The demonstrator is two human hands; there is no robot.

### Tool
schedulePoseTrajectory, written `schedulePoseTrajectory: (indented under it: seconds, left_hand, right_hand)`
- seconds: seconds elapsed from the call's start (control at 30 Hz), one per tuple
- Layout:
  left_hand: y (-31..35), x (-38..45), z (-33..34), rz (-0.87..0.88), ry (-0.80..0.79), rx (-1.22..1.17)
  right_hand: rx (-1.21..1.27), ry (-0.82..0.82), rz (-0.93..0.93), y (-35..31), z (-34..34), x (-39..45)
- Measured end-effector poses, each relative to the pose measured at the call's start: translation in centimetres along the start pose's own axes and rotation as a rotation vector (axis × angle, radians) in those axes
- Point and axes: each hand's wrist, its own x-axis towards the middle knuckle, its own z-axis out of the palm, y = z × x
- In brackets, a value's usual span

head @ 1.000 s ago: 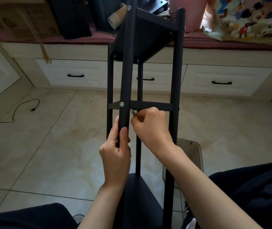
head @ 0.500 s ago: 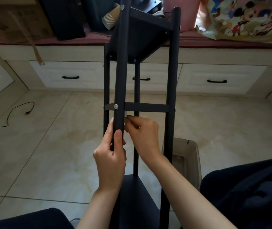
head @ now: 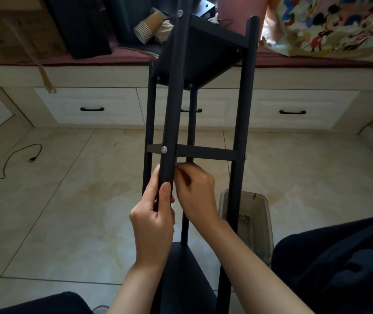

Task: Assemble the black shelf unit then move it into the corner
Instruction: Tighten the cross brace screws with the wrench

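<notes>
1. Left hand (head: 152, 225) grips the near front post (head: 171, 123) of the black shelf unit (head: 200, 60), thumb and fingers wrapped around it just below the crossbar (head: 206, 152).
2. Right hand (head: 198, 193), just right of that post, pinches a small silvery piece (head: 177, 163) under the crossbar; what it is, cannot tell.
3. Clear bin (head: 257, 214) sits on the tile floor (head: 67, 200) behind the right post.

Head camera looks forward and down, close over the hands (head: 171, 211).
</notes>
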Motion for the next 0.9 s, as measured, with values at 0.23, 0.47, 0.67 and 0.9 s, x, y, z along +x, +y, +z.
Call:
schedulePoseTrajectory:
  seconds: [0.23, 0.47, 0.67, 0.9]
  left_hand:
    - [0.2, -0.2, 0.1, -0.005, -0.001, 0.008]
    - [0.0, -0.2, -0.1, -0.019, 0.008, -0.002]
    - [0.0, -0.2, -0.1, -0.009, 0.014, 0.002]
    - [0.1, -0.1, -0.2, -0.011, 0.026, 0.001]
  right_hand:
    - [-0.144, -0.181, 0.092, -1.4, -2.5, -0.5]
    - [-0.229, -0.237, 0.071, -3.1, -3.9, 0.9]
    - [-0.265, -0.233, 0.060, -3.3, -3.8, 1.4]
    - [-0.159, -0.132, 0.031, -2.0, -1.6, 0.9]
